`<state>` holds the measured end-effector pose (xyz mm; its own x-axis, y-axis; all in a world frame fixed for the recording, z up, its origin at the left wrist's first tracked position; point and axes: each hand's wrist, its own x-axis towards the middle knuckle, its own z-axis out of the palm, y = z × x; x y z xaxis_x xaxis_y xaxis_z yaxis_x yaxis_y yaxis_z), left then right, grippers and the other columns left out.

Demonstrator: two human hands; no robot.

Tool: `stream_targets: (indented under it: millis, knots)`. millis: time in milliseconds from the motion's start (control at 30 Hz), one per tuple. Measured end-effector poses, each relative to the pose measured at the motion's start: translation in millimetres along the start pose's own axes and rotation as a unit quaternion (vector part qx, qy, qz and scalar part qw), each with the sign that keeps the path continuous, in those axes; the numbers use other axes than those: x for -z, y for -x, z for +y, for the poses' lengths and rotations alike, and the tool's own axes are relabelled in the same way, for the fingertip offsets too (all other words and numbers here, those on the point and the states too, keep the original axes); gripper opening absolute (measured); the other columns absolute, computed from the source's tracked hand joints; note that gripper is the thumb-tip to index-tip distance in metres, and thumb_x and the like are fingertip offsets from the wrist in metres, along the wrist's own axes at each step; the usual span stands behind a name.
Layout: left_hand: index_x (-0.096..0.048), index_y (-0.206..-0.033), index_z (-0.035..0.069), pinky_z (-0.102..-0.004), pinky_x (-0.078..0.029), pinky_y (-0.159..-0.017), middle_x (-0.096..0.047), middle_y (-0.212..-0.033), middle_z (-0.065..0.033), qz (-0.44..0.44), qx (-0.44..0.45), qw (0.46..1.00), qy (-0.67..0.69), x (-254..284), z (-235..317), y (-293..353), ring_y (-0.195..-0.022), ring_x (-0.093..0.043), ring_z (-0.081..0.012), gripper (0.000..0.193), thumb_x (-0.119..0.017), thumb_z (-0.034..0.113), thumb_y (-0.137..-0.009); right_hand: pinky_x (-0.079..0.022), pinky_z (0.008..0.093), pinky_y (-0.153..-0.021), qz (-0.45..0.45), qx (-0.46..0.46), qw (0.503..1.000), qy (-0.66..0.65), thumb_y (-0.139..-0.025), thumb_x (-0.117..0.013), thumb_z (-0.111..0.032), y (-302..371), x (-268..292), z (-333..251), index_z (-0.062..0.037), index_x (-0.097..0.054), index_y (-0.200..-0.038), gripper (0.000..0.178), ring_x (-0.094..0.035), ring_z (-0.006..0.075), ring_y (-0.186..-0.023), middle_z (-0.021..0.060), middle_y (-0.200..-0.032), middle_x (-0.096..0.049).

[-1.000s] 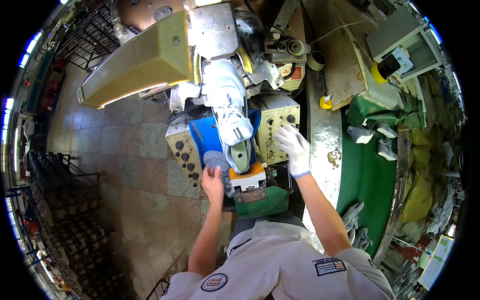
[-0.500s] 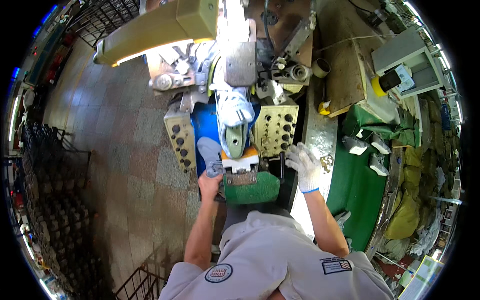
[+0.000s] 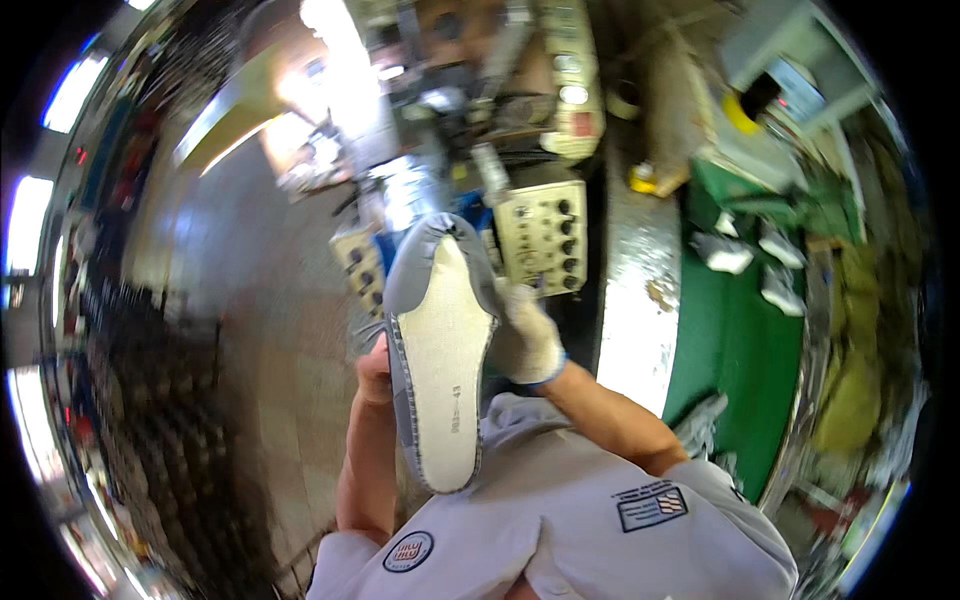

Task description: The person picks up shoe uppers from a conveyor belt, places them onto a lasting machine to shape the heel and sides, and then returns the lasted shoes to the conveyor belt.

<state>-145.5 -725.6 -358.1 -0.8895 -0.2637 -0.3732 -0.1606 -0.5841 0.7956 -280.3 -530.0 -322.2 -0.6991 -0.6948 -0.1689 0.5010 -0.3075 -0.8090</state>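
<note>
Ideally, keep clear of the far machine (image 3: 430, 100), with the grey shoe (image 3: 440, 340) held bottom-up on the near side: grip firmly with the left hand (image 3: 376, 372), closed on its left; support with the right hand (image 3: 532, 338) (cannot tell whether gripping).

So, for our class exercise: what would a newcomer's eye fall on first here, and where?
Probably the grey shoe with its flat cream underside facing the camera, at the centre, between the bare left hand and the white-gloved right hand. Next, the long bright-green surface on the right, with pale grey shoes lying on it. Then the boxy cream control panel with dark knobs, just beyond the gloved hand.
</note>
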Motion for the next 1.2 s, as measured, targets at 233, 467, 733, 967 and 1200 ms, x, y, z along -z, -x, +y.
stream_targets:
  millis: [233,467,733,967,1200]
  knots:
    - [-0.072,-0.109,-0.004,-0.0276,-0.053,-0.080,-0.072,-0.100,-0.0088,0.239,-0.274,0.810,-0.459,-65.7,-12.4,-65.7,-0.090,-0.066,-0.0149,0.021,-0.067,0.012,-0.097,-0.056,0.0334,-0.080,0.256,0.074,0.952,-0.152,-0.091,-0.066,-0.031,73.6,196.8,6.9,0.0012,-0.069,-0.112,0.039,-0.068,0.0194,-0.087,0.0105,-0.100,-0.072]
    - [-0.065,-0.127,-0.002,-0.0387,-0.050,-0.092,-0.070,-0.121,-0.0139,0.199,-0.255,0.834,-0.446,-78.3,-23.9,-147.8,-0.103,-0.065,-0.0270,0.055,-0.083,0.027,-0.084,-0.053,0.0391,-0.087,0.525,-0.303,0.753,0.258,-0.086,-0.066,-0.063,243.3,428.9,-27.8,-0.0106,-0.075,-0.112,0.060,-0.069,0.0268,-0.096,0.0169,-0.102,-0.073]
    - [-0.063,-0.129,-0.006,-0.0424,-0.050,-0.093,-0.067,-0.125,-0.0192,0.229,-0.269,0.760,-0.546,-95.8,-18.3,-144.8,-0.103,-0.063,-0.0302,0.053,-0.080,0.017,-0.084,-0.055,0.0427,-0.083,0.617,-0.224,0.682,0.322,-0.072,-0.074,-0.071,201.1,635.7,-14.8,0.0164,-0.067,-0.110,0.096,-0.071,0.0371,-0.097,0.0288,-0.102,-0.072]
    - [-0.068,-0.122,-0.004,-0.0362,-0.050,-0.086,-0.071,-0.109,-0.0123,0.226,-0.215,0.748,-0.586,-32.3,-4.5,-129.9,-0.093,-0.063,-0.0222,0.045,-0.079,0.017,-0.083,-0.048,0.0421,-0.106,0.771,-0.196,0.601,0.082,-0.063,-0.086,-0.062,32.7,709.4,-24.2,0.0137,-0.004,-0.154,0.144,-0.058,0.0402,-0.128,0.0324,-0.138,-0.055]
    - [-0.055,-0.077,0.003,-0.0277,-0.035,-0.059,-0.048,-0.071,0.0013,0.046,0.018,0.845,-0.533,33.3,-5.0,-92.1,-0.068,-0.045,-0.0084,0.023,-0.073,0.015,-0.082,-0.059,0.0393,-0.080,0.574,0.116,0.807,-0.083,-0.078,-0.087,-0.026,122.6,670.1,16.7,0.0099,-0.064,-0.119,0.059,-0.071,0.0235,-0.086,0.0154,-0.109,-0.072]
